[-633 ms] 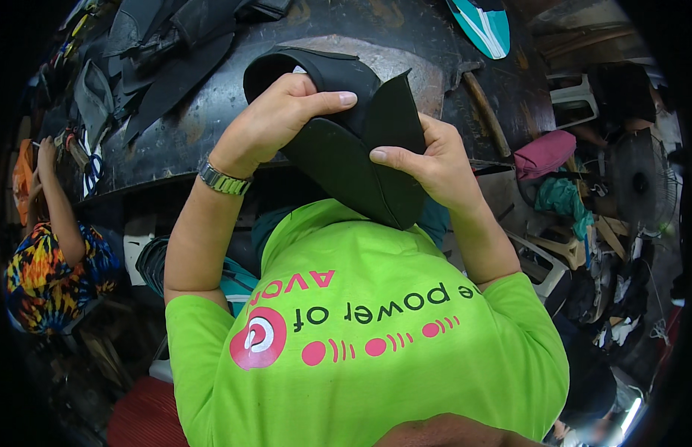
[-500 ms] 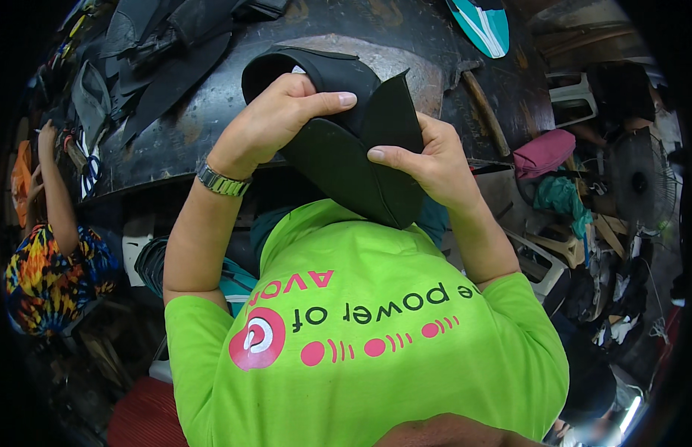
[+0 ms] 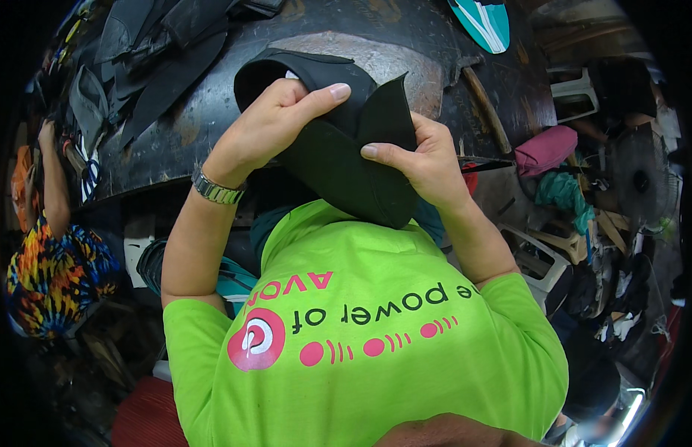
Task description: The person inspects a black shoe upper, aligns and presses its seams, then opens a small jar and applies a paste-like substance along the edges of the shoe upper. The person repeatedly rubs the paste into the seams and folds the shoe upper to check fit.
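Observation:
Both of my hands hold a black shoe upper (image 3: pixel 338 165) above the table's near edge. It is soft sheet material, with a rolled opening at the far left, a pointed flap standing up on the right and a long rounded panel hanging toward me. My left hand (image 3: pixel 292 112) grips the rolled part, thumb on top and fingers curled inside the opening, where they are hidden. On the right side, my right hand (image 3: pixel 418 154) pinches the flap and panel, its thumb lying on the near face and its fingers behind.
A dark worktable (image 3: pixel 204 127) carries black cut pieces (image 3: pixel 163 52) at the left, a hammer (image 3: pixel 486 108) at the right and a teal-and-white slipper piece (image 3: pixel 484 22) beyond. A co-worker's arm (image 3: pixel 55 175) reaches in at far left. A fan (image 3: pixel 642 179) and pink bundle (image 3: pixel 546 152) stand right.
Both hands and the black shoe upper have shifted slightly left. My grip looks the same. The co-worker's second hand at far left no longer shows clearly.

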